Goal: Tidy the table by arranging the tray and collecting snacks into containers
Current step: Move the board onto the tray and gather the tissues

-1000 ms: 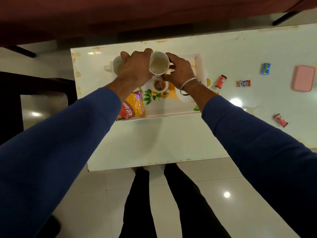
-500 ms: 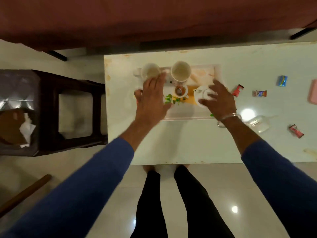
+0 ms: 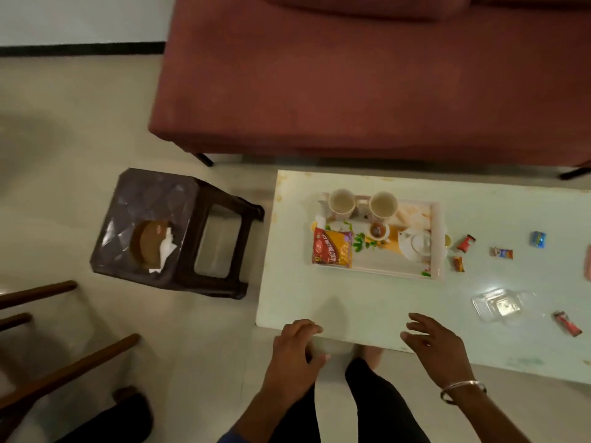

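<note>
- Both hands have drawn back from the tray to the near edge of the counter (image 3: 367, 302); half a second ago they were reaching over the cups and the teapot.
- Left hand (image 3: 295, 353): held at the near edge, fingers loosely curled and apart, holding nothing.
- Right hand (image 3: 438, 350): held above the near edge, fingers (image 3: 415, 326) spread, holding nothing; a metal bangle (image 3: 462, 390) circles the wrist.
- Tray (image 3: 439, 238): white, lying towards the far left part of the counter.
- On the tray: two cups (image 3: 342, 203) side by side along the far rim, a small bowl (image 3: 379, 231) just in front of them, a white teapot (image 3: 415, 246) at the right, and a red-and-yellow snack packet (image 3: 332, 247) at the left end.
- Wrapped sweets (image 3: 465, 243): scattered on the counter to the right of the tray, apart from one another.
- Clear plastic container (image 3: 499, 305): on the counter, nearer than the sweets, to the right of the right hand.
- Dark stool (image 3: 179, 231): on the floor to the left of the counter.
- Red sofa (image 3: 351, 75): beyond the counter.
</note>
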